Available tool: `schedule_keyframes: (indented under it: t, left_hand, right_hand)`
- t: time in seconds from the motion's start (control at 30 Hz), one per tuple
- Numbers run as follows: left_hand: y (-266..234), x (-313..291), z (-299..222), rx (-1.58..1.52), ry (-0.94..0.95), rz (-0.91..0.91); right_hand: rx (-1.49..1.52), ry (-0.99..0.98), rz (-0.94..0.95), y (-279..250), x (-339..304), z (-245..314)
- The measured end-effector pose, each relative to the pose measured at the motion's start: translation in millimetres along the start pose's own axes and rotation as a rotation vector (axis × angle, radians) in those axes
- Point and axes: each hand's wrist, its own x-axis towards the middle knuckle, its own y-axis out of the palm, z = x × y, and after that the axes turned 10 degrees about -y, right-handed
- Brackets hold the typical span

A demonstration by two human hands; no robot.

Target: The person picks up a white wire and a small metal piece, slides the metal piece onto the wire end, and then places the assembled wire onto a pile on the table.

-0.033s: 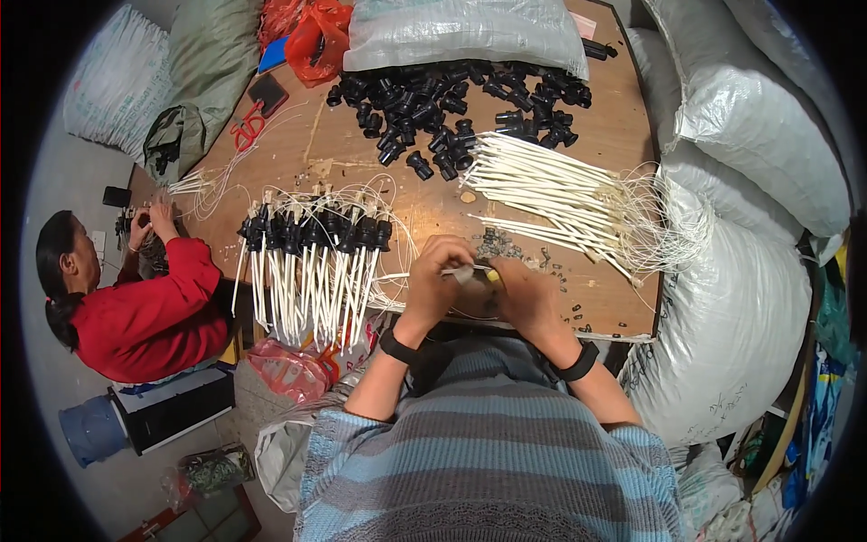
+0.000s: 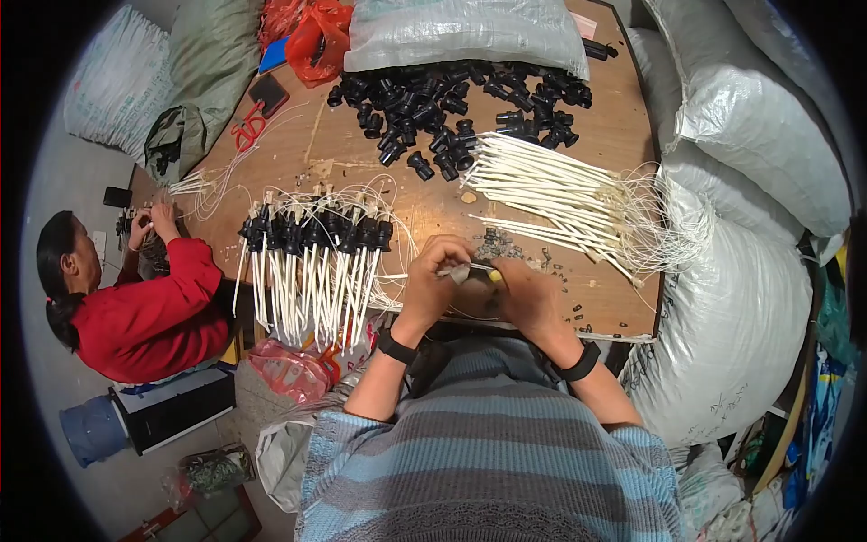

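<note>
My left hand point(image 2: 430, 282) is closed, its fingertips pinching a small whitish piece point(image 2: 458, 272) whose kind I cannot make out. Beside it, my right hand point(image 2: 533, 296) is closed around a small thing with a yellow part point(image 2: 494, 275), mostly hidden by the fingers. The two hands nearly meet above the table's near edge. Left of them lies a row of white tubes with black sockets point(image 2: 312, 237) and thin white wires. Beyond my right hand is a pile of plain white tubes point(image 2: 542, 194) with wires trailing right. Tiny dark metal bits point(image 2: 495, 244) are scattered just past my fingers.
Loose black sockets point(image 2: 420, 108) are heaped at the back beneath a silvery sack point(image 2: 465, 34). Bulging white sacks point(image 2: 731, 307) crowd the table's right side. Red-handled scissors point(image 2: 247, 128) lie at the far left. A co-worker in a red top point(image 2: 149, 312) handles parts there.
The thing with the yellow part has shifted very slightly between my hands, and my right fingers with it. Everything else looks the same.
</note>
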Motion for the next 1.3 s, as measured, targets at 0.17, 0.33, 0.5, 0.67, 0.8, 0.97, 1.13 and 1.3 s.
schedule_keyframes:
  t: [0.17, 0.33, 0.5, 0.67, 0.8, 0.97, 1.13, 1.3]
  left_hand:
    - [-8, -1, 3, 0.052, 0.094, 0.053]
    - [-14, -11, 5, 0.017, 0.199, 0.061]
    - [-27, -10, 8, 0.188, -0.099, 0.084]
    - [-27, 20, 28, 0.381, -0.013, 0.125]
    - [-29, 23, 36, 0.371, -0.097, 0.131]
    - [3, 10, 13, -0.092, -0.468, 0.167]
    - [37, 5, -5, -0.194, -0.28, -0.104]
    - [40, 9, -8, -0.135, -0.199, -0.182]
  right_hand:
    - [0.016, 0.021, 0.04, -1, -1, 1]
    - [0.369, 0.091, 0.104, -9, -4, 2]
    - [0.227, 0.127, 0.206, 5, -9, 0]
    - [0.391, 0.303, 0.064, 9, -13, -14]
    - [0.392, 0.367, 0.038, 2, -10, -22]
    - [0.451, 0.447, -0.041, 12, -7, -31]
    - [0.604, 0.408, -0.065, 18, 1, -28]
    - [0.979, 0.51, -0.06, 11, 6, -23]
